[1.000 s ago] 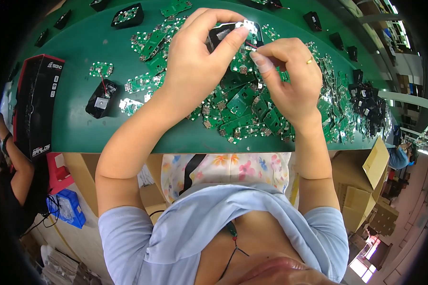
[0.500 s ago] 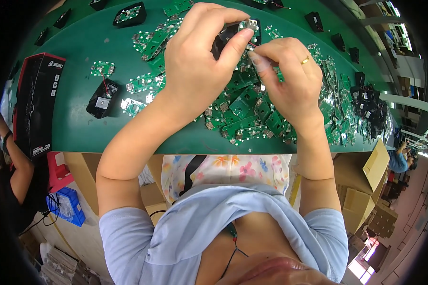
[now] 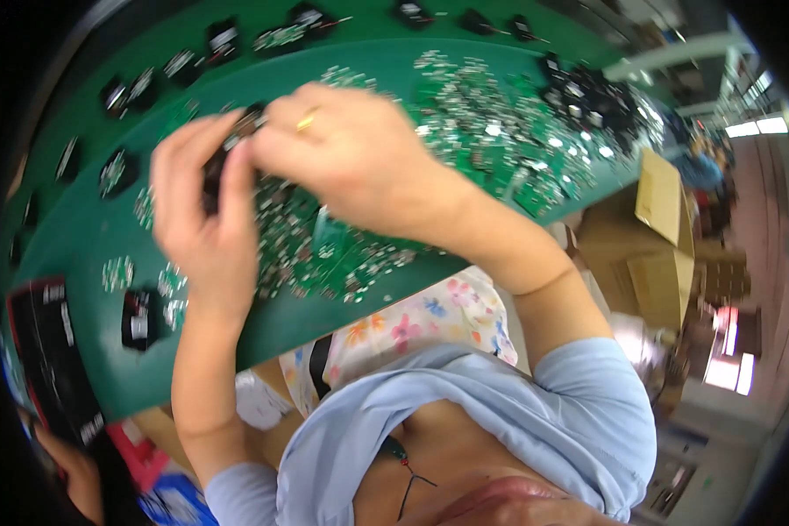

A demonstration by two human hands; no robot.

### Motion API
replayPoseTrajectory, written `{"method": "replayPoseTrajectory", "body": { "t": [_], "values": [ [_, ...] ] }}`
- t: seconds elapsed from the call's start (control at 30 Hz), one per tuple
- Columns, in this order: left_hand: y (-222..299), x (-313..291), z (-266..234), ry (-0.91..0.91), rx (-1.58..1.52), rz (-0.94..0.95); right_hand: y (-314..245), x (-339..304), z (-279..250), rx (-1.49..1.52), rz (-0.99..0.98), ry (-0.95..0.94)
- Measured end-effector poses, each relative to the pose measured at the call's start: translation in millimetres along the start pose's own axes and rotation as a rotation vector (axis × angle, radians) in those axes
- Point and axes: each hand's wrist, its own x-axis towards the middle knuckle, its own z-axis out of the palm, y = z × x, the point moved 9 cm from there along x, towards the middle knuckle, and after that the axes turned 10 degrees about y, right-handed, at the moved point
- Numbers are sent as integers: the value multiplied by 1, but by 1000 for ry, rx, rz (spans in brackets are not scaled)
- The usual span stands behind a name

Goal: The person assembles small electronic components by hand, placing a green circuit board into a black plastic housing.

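Note:
My left hand (image 3: 200,197) is closed around a small black plastic housing (image 3: 212,182), raised over the left part of the green table. Against the top of that housing, the closed fingertips of my right hand (image 3: 351,153) meet the left fingers. What they pinch is hidden and smeared by motion. Loose green circuit boards (image 3: 351,259) lie heaped beneath and to the right of both hands. Another black housing (image 3: 138,320) rests on the table near the left forearm, with loose boards next to it.
A long black box (image 3: 51,359) stands at the table's left edge, beside another person's arm (image 3: 70,460). More black housings (image 3: 184,66) line the far strip, and a dark pile of them (image 3: 592,101) sits at far right. An open cardboard box (image 3: 640,254) is right of the table.
The view has turned, and both hands now appear further left. The right hand has come up against the left hand's fingers. The circuit board between the fingers no longer shows clearly.

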Motion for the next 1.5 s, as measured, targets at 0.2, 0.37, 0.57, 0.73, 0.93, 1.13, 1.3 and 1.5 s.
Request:
{"method": "replayPoseTrajectory", "body": {
  "t": [0.2,0.37,0.57,0.73,0.93,1.13,1.3,1.5],
  "values": [
    [-2,-11,16,-47,-95,-49,9,-9,-4,101,130,56],
    [-14,-16,28,-124,-23,-53,36,-28,24,293,323,-2],
    [-35,-14,15,0,-159,-337,38,-36,14,296,517,125],
    [-39,-18,16,3,-172,-411,40,-59,34,809,982,182],
    [-48,-24,27,-107,-261,-530,58,-72,24,1138,1018,419],
    [-76,-55,41,-269,-625,-1117,25,-44,-6,604,541,79],
    [-61,-50,46,-297,-689,-1075,7,-33,-20,92,223,125],
    [-54,-51,49,-247,-698,-1003,5,-37,-20,3,99,213]
  ]
}}
